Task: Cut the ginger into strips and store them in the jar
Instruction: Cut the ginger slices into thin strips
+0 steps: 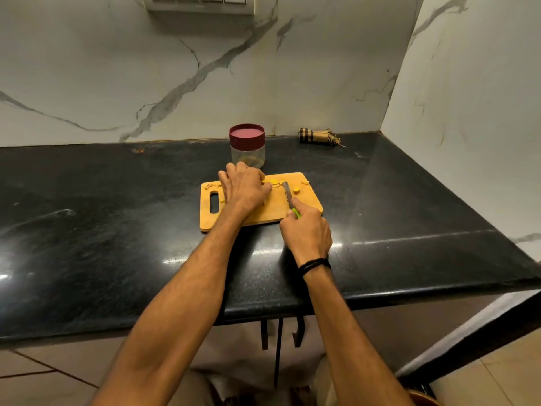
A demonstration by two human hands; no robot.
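Head view looks down on a black, polished stone desk [117, 230] set in a corner of white marble-veined walls, with a switch panel [199, 2] high on the back wall and tan floor tiles below the front edge.

One wooden cutting board [304, 200] lies flat near the middle of the desk. One clear jar [247, 146] stands upright just behind it, its dark red lid on, with a few yellowish bits showing through the wall. One rolled checked cloth [317, 136] lies against the back wall, right of the jar.

The ginger [274, 182] is on the board: at least five small yellow pieces are scattered along its far edge.

The left hand [244, 187] rests on the board with its fingers curled downward; whether they hold a piece underneath I cannot tell. The right hand [306, 230], with a black band at the wrist, has its fingers wrapped round the green handle of one knife [288, 196], whose blade points away over the board.
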